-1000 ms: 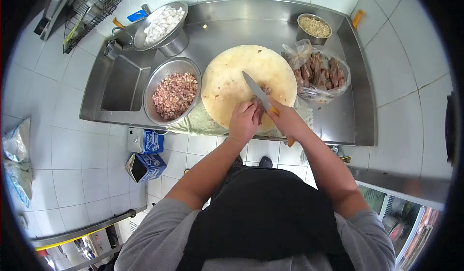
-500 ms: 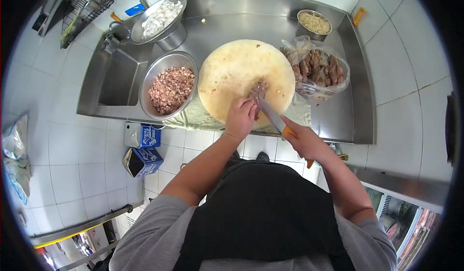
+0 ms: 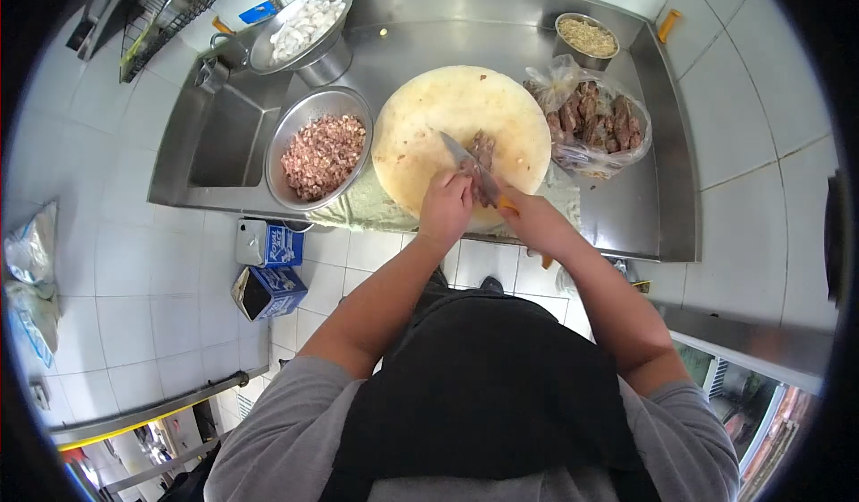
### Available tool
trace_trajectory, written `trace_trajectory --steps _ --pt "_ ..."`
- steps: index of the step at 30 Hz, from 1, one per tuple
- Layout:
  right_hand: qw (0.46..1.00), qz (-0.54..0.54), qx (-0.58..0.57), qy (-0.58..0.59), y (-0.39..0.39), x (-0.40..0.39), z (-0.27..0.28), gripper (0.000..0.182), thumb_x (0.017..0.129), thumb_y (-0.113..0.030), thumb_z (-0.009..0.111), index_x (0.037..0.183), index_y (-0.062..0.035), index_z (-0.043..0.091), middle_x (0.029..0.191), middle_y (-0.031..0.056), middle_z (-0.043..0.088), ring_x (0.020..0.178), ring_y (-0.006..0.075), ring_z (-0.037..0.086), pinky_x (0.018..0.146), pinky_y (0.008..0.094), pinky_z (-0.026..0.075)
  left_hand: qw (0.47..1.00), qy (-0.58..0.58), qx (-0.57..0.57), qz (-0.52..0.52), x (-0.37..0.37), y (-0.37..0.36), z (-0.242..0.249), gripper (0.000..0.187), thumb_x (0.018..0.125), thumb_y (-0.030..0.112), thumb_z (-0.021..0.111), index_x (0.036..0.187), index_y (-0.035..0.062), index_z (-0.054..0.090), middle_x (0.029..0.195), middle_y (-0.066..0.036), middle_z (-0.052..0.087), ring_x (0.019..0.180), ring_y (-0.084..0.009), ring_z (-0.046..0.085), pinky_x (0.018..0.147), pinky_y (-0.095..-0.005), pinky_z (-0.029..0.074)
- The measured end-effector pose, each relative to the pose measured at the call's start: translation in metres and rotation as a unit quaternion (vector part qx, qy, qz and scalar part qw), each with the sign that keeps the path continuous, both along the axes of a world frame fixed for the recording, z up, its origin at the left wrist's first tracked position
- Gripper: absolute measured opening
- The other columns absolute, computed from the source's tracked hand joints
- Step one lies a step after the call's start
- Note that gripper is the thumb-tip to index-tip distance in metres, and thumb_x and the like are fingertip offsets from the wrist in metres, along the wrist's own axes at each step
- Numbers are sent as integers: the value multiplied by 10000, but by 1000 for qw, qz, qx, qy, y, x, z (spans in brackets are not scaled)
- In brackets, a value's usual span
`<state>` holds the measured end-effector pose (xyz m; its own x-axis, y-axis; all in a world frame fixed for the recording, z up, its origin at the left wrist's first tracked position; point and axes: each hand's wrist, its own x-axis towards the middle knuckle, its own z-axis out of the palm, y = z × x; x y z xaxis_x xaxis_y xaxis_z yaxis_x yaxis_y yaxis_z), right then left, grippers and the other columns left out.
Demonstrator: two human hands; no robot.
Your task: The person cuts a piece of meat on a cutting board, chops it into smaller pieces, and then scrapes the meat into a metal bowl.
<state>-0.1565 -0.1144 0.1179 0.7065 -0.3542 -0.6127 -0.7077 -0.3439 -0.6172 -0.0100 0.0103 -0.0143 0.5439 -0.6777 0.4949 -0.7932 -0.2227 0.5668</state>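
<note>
On a round, pale cutting board (image 3: 429, 99) lies a piece of dark meat (image 3: 481, 148), partly covered by the blade and fingers. My right hand (image 3: 537, 222) is closed around the orange handle of a knife (image 3: 463, 156), its blade slanting up and left across the meat. My left hand (image 3: 446, 205) presses its curled fingertips onto the near end of the meat, close beside the blade. Left of the board stands a steel bowl of diced meat (image 3: 324, 155). To the right, a clear plastic bag (image 3: 595, 126) holds several dark meat strips.
A steel basin with white pieces (image 3: 309, 28) sits on a pot at the back left, near the sink (image 3: 228, 148). At the back right stands a small bowl of light, finely chopped food (image 3: 586, 37). A green towel (image 3: 358, 205) lies beneath the board. Blue tins (image 3: 273, 292) stand below the counter.
My right hand has moved up and left with the knife, so the blade now reaches further across the board. My left hand stays at the meat. The view has shifted slightly.
</note>
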Motion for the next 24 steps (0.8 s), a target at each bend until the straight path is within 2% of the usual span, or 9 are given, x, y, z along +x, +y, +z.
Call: trace_trajectory --steps 2,3,5,15,17,18,21,23,24 --pt "977 110 -124 -137 -17 -21 -49 591 1023 -214 514 1596 -190 372 1011 257 734 774 389 743 617 471 609 1000 -10 6 4 2 2 1 97 841 17 700 937 15 709 978 -143 666 967 -358 637 860 -440 530" --pt "977 114 -123 -135 -20 -31 -42 591 1023 -214 514 1596 -190 372 1011 257 734 774 389 743 617 471 609 1000 7 6 -2 2 2 0 97 832 20 698 929 27 704 976 -143 658 973 -357 631 870 -443 529" --pt "985 122 -99 -76 -24 -47 -19 608 1024 -218 523 1608 -186 358 1028 264 730 810 387 739 745 470 585 1000 27 6 -7 2 1 0 98 824 23 695 920 40 699 973 -143 650 979 -357 625 880 -447 528" --pt "993 67 -41 -91 -6 -22 -42 605 1023 -234 546 1601 -189 372 1038 290 721 900 416 726 837 466 561 1000 0 -15 10 6 -3 -1 77 845 42 715 920 27 716 952 -147 663 911 -360 646 801 -448 541" --pt "993 42 -31 -103 1 -15 -58 658 1034 -212 555 1639 -190 297 963 204 732 580 249 652 615 375 565 1000 2 -16 8 9 -2 0 75 847 47 717 918 25 720 944 -147 663 904 -360 646 795 -451 540" --pt "993 39 -34 -105 4 -15 -54 658 1034 -212 555 1639 -190 297 963 204 732 580 249 652 615 375 565 1000 -7 -11 3 12 -2 1 66 844 45 721 906 23 715 938 -147 663 903 -360 645 794 -450 540" --pt "995 25 -50 -78 12 -19 -43 652 1036 -212 543 1639 -201 296 945 214 736 622 276 685 654 402 576 1000 -21 9 -21 16 1 2 44 835 34 710 877 29 698 936 -142 655 930 -360 635 821 -452 534" --pt "990 64 -95 -82 12 -30 -39 612 1029 -215 523 1612 -214 336 1058 307 713 934 449 718 856 511 562 999 -20 19 -29 12 3 0 35 828 24 695 859 36 684 941 -138 647 958 -360 626 849 -455 529" --pt "990 69 -95 -83 10 -36 -37 612 1029 -215 523 1612 -214 336 1058 307 713 934 449 718 856 511 562 999 -21 -7 -39 5 4 1 31 834 24 711 852 25 685 936 -142 655 937 -360 628 836 -449 531"
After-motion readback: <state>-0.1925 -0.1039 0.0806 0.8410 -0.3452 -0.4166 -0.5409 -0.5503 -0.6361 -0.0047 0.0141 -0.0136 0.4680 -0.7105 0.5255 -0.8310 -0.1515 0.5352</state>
